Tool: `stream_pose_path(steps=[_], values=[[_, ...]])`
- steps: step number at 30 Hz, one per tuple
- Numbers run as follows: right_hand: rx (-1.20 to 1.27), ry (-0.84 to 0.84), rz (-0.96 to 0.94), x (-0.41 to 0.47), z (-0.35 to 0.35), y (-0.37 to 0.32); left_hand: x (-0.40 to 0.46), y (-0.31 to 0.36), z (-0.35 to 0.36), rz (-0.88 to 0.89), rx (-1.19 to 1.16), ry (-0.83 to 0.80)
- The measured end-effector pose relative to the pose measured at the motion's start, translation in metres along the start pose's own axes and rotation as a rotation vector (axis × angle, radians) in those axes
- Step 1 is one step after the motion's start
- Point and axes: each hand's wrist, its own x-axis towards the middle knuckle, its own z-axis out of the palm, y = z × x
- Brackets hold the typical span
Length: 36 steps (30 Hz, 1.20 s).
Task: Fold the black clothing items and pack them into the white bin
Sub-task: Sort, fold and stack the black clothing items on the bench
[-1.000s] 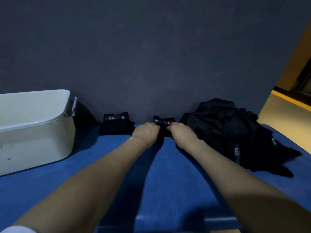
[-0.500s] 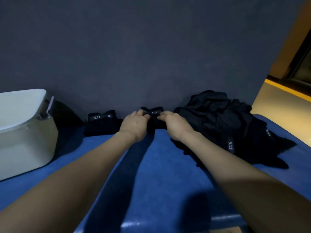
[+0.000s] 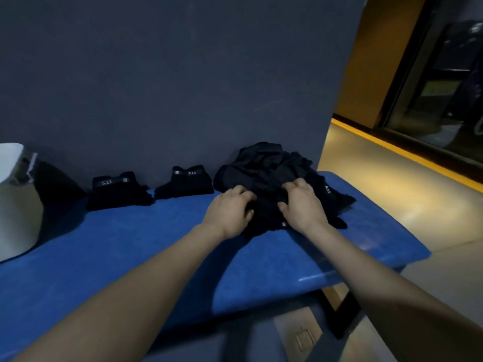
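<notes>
Both hands are laid on the near edge of the unfolded black pile (image 3: 271, 178): left hand (image 3: 230, 210) and right hand (image 3: 303, 205) with fingers curled, seemingly gripping cloth; the white bin (image 3: 15, 205) lies far left.

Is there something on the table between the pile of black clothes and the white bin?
Yes. Two folded black items sit by the wall between the pile and the white bin. The blue table's nearer strip is bare.
</notes>
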Motion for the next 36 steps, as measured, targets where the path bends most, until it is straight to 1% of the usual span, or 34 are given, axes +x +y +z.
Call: stream_pose_path(steps=[4,7,10,12,14,15,17,20,22,23,25,27,29,31,33,34,36], values=[[0.079,-0.011,0.084,-0.011,0.006,0.008,-0.008,0.006,0.011,-0.018,0.02,-0.055],[0.193,-0.012,0.113,-0.013,0.014,0.005,-0.013,0.003,0.016,-0.045,0.031,-0.088],[0.307,0.016,0.183,-0.011,0.018,0.004,-0.016,0.001,0.015,-0.053,0.021,-0.121],[0.321,0.014,0.184,-0.009,0.019,0.003,-0.018,0.0,0.011,-0.061,0.013,-0.147],[0.345,0.033,0.151,-0.009,0.016,0.001,-0.02,-0.001,0.008,-0.098,-0.052,-0.165],[0.372,0.046,0.128,-0.009,0.013,-0.001,-0.021,-0.001,0.006,-0.136,-0.131,-0.159],[0.441,0.084,0.065,-0.011,0.005,-0.008,-0.021,0.001,-0.003,-0.244,-0.401,-0.094],[0.523,0.17,-0.082,-0.019,-0.011,-0.026,-0.024,0.012,-0.031,-0.536,-0.975,0.016],[0.526,0.191,-0.224,-0.027,-0.018,-0.042,-0.029,0.014,-0.051,-0.714,-1.284,0.015],[0.515,0.184,-0.304,-0.031,-0.019,-0.049,-0.032,0.011,-0.058,-0.754,-1.362,0.022],[0.479,0.145,-0.446,-0.037,-0.017,-0.062,-0.041,0.004,-0.068,-0.763,-1.389,0.078],[0.447,0.052,-0.519,-0.044,-0.013,-0.072,-0.052,-0.003,-0.075,-0.774,-1.362,0.16],[0.443,-0.054,-0.545,-0.052,-0.01,-0.081,-0.064,-0.013,-0.077,-0.778,-1.372,0.216],[0.552,-0.089,-0.497,-0.056,-0.009,-0.09,-0.078,-0.025,-0.077,-0.775,-1.41,0.259],[0.715,-0.09,-0.326,-0.057,-0.009,-0.099,-0.09,-0.035,-0.077,-0.779,-1.445,0.305],[0.75,-0.115,-0.226,-0.055,-0.007,-0.103,-0.096,-0.039,-0.078,-0.778,-1.459,0.315],[0.763,-0.258,-0.063,-0.052,-0.001,-0.111,-0.107,-0.042,-0.079,-0.762,-1.484,0.296]])
